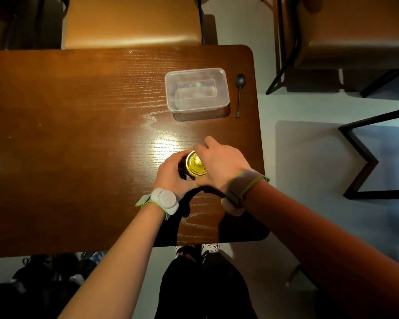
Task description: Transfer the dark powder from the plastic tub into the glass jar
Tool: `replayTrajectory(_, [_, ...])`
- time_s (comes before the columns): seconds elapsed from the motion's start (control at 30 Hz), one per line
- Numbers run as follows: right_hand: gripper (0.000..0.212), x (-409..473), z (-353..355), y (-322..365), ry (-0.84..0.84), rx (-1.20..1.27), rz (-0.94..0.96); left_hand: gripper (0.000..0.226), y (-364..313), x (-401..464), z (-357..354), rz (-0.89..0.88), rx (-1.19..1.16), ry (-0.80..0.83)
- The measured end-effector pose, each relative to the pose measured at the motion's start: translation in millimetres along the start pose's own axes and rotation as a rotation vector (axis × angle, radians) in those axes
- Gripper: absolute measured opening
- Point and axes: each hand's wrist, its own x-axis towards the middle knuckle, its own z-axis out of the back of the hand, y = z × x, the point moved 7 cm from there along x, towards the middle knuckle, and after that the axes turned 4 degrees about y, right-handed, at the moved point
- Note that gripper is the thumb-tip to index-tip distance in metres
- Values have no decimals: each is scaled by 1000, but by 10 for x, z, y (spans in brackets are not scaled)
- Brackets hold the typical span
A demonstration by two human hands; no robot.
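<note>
Now both hands (171, 173) gripping lidded jar (195, 164), tub (197, 89) beyond

Both forearms bare, no sleeves. Left wrist: grey band (148, 200) with lime-green edging, round white puck module (167, 201) on top. Right wrist: same grey band (244, 181), lime trim, white module (232, 208) slung on the underside. Dark trousers (205, 284). Shoes (207, 248) white with dark laces, partly hidden under the table edge.
</note>
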Motion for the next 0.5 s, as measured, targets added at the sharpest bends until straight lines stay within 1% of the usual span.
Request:
replayTrajectory(0.07, [68, 26, -5, -43, 2, 27, -26, 82, 54, 3, -5, 5, 5, -18])
replayTrajectory(0.17, [64, 31, -9, -139, -38, 85, -88, 73, 180, -24, -9, 81, -52, -51])
replayTrajectory(0.2, [64, 55, -3, -165, -61, 91, -85, 72, 197, 17, -6, 85, -52, -37])
replayTrajectory(0.3, [65, 92, 2, -201, -63, 94, -88, 72, 131, 164, 36, 55, 50, 75])
replayTrajectory(0.37, [67, 103, -5, -201, -75, 109, -81, 72, 125, 226, 45, 41, 43, 108])
replayTrajectory(0.43, [71, 70, -35, -196, -80, 117, -80, 74, 145, 228, 46, 57, 31, 95])
replayTrajectory(0.5, [85, 17, -42, -201, -97, 63, -111, 80, 107, 165, 14, 96, 25, 94])
